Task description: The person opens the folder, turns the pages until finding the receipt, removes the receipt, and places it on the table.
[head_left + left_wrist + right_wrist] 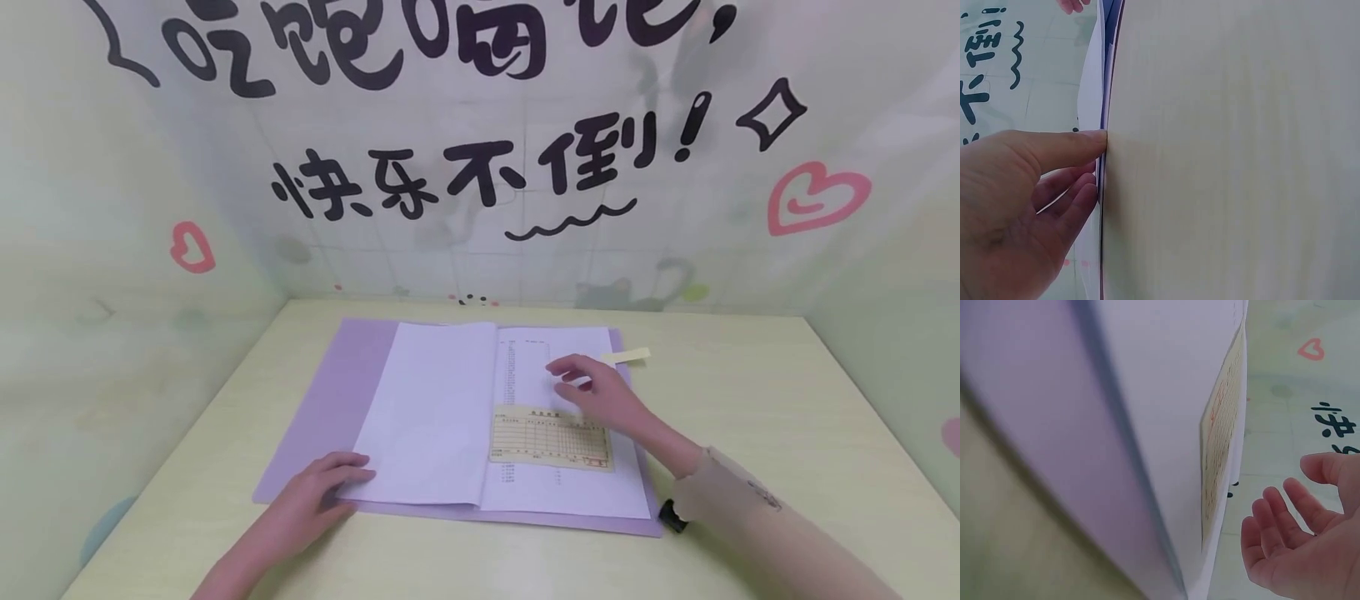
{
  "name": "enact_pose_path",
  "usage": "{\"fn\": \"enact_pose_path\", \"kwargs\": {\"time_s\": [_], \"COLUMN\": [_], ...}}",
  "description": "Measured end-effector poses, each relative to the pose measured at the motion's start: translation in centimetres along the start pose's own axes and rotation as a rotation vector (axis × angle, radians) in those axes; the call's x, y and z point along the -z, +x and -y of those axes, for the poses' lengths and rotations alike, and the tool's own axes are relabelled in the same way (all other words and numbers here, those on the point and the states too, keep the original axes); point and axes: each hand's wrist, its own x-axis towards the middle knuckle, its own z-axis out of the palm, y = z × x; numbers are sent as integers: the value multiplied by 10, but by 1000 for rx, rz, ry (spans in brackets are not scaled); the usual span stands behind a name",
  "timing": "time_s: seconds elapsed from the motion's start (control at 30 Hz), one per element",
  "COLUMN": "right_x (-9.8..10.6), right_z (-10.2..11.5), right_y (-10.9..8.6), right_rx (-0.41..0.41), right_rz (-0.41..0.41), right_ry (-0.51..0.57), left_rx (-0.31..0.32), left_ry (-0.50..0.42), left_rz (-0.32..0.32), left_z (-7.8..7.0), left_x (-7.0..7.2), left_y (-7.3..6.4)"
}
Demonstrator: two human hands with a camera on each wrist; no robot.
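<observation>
A purple folder [330, 383] lies opened on the table, with a blank white page [431, 408] on its left and a printed sheet [585, 492] on its right. Across the printed sheet lies a small yellowish form [551, 439] with a ruled grid and red marks. My left hand [315, 492] rests at the lower left corner of the white page, fingers relaxed and extended, the thumb by the folder's edge. Above the upper right of the printed sheet, my right hand [592, 390] hovers with loosely bent fingers and nothing in them. The right wrist view shows that hand [1304, 531] apart from the form [1219, 440].
A pale yellow strip [630, 356] sticks out past the folder's right edge. The light wooden table [772, 400] meets walls at the back and both sides; the back wall [420, 267] carries large black lettering. A black item [672, 517] shows at my right sleeve.
</observation>
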Motion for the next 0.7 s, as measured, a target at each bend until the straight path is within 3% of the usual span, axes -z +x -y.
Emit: {"fn": "enact_pose_path", "kwargs": {"time_s": [0.27, 0.7], "right_x": [16, 32], "right_z": [-11, -19], "right_y": [-28, -54], "right_rx": [-82, -157], "right_rz": [20, 124], "right_ry": [48, -58], "left_rx": [-21, -13], "left_ry": [-16, -22], "left_rz": [-20, -13], "left_z": [2, 0], "left_x": [-2, -2], "left_y": [0, -1]}}
